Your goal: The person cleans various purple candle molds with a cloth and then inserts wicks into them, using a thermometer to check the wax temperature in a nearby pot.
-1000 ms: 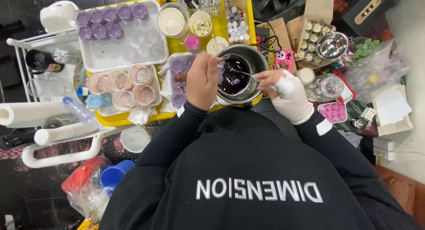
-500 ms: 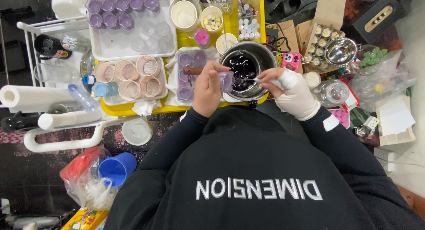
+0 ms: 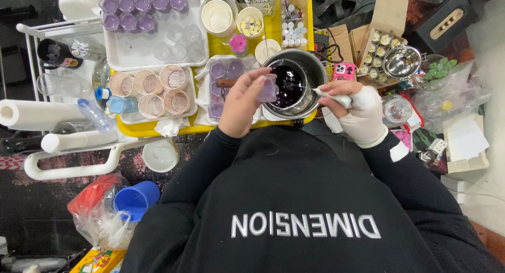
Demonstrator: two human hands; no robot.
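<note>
Over the near rim of the round steel pot of dark purple liquid point(image 3: 290, 83), the left hand point(image 3: 243, 102) holds a small clear plastic cup tinted purple point(image 3: 269, 88), fingers curled round its side and thumb pressed against it, the cup tilted toward the pot. The right hand point(image 3: 357, 111), in a white glove, is closed in a pinch on the pale handle of a thin metal spoon point(image 3: 330, 95), whose stem reaches left over the liquid; whether its tip touches the cup cannot be told. The pot stands at the front right corner of a yellow tray point(image 3: 210, 127) on the counter.

Just left of the pot, beside the left hand, a small white tray point(image 3: 202, 97) carries more purple-filled cups. Further left, another white tray point(image 3: 131, 118) holds round pinkish moulds with ridged insides. Behind these, a large white tray point(image 3: 118, 57) bears a row of purple cups along its far edge and clear empty ones in the middle. A white tub of cream wax point(image 3: 218, 15) and a small pink cup point(image 3: 239, 43) stand behind the pot.

To the right of the pot lie a pink phone point(image 3: 343, 71), a shiny steel bowl point(image 3: 402, 61) and a glass jar point(image 3: 395, 110) near the gloved wrist. At the far left lies a white paper roll point(image 3: 37, 114).
</note>
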